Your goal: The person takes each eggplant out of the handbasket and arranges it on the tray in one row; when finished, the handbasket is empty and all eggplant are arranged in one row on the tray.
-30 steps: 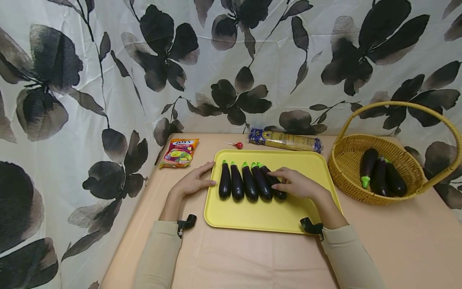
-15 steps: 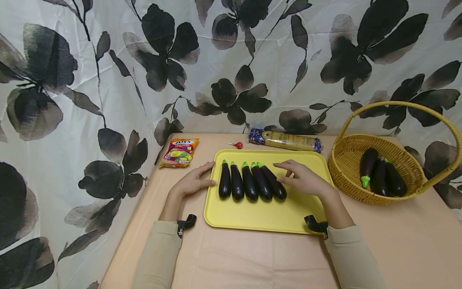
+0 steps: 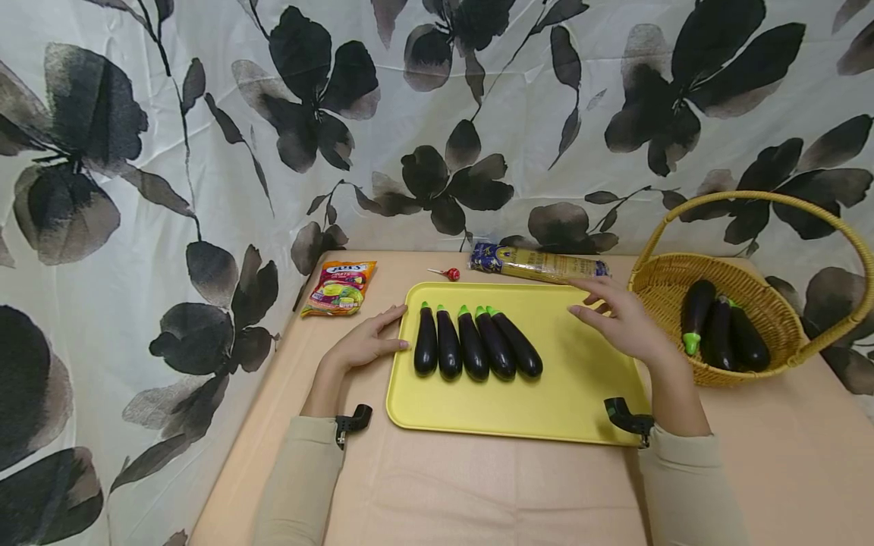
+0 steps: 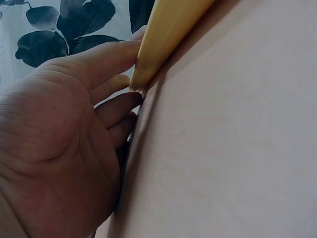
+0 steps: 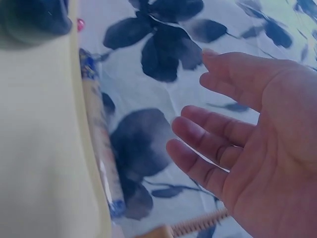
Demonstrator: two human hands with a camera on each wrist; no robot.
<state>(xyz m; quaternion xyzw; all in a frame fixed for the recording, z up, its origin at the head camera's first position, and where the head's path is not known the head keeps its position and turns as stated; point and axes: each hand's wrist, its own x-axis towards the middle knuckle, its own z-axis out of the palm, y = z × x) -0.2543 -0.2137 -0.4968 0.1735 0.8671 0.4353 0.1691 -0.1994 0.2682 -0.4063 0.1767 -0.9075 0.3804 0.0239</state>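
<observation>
Several glossy eggplants (image 3: 473, 345) lie side by side on the left half of a yellow tray (image 3: 580, 402), green stem ends towards the back. My left hand (image 3: 365, 341) rests against the tray's left edge with fingertips and thumb touching the rim; in the left wrist view the left hand (image 4: 64, 129) has its fingers fairly straight along that rim. Over the tray's right side my right hand (image 3: 628, 322) hovers with nothing in it. Its fingers are spread and loosely bent in the right wrist view, where the right hand (image 5: 257, 134) shows its palm.
To the right stands a wicker basket (image 3: 655, 303) with a tall handle, holding 3 eggplants (image 3: 724, 334). Behind the tray lie a pasta packet (image 3: 539, 263) and a red lollipop (image 3: 451, 274). An orange candy bag (image 3: 339, 289) sits at the back left, before a floral curtain.
My right hand has left the rightmost eggplant and moved right and up towards the basket. The left hand and the eggplants on the tray have stayed put.
</observation>
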